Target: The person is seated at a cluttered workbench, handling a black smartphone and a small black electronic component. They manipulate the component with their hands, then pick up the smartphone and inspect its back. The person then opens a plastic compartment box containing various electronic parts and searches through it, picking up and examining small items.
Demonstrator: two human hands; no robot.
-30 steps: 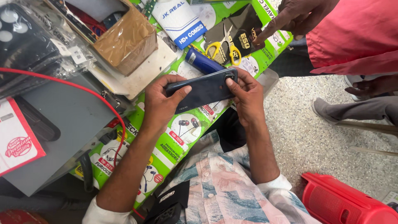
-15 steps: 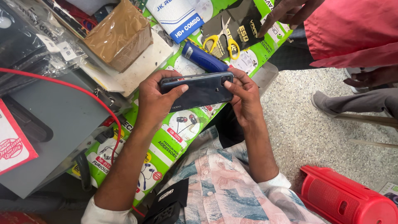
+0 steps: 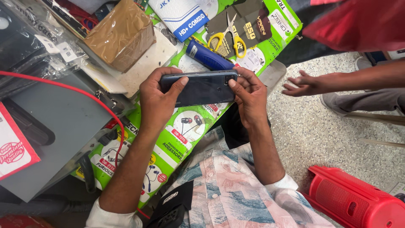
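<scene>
Head view: both forearms reach forward from the patterned shirt (image 3: 236,194). Left hand (image 3: 157,101) and right hand (image 3: 249,96) each grip an end of the dark phone (image 3: 201,88), held level above the green counter mat (image 3: 168,147). Looks like fitting or inspecting; next needs careful thumb pressure. Yellow scissors (image 3: 230,36) lie beyond.

One dark phone (image 3: 198,88), one pair of yellow-handled scissors (image 3: 230,36), one blue cylinder (image 3: 209,57), one brown wrapped box (image 3: 120,33), one red stool (image 3: 354,202).
</scene>
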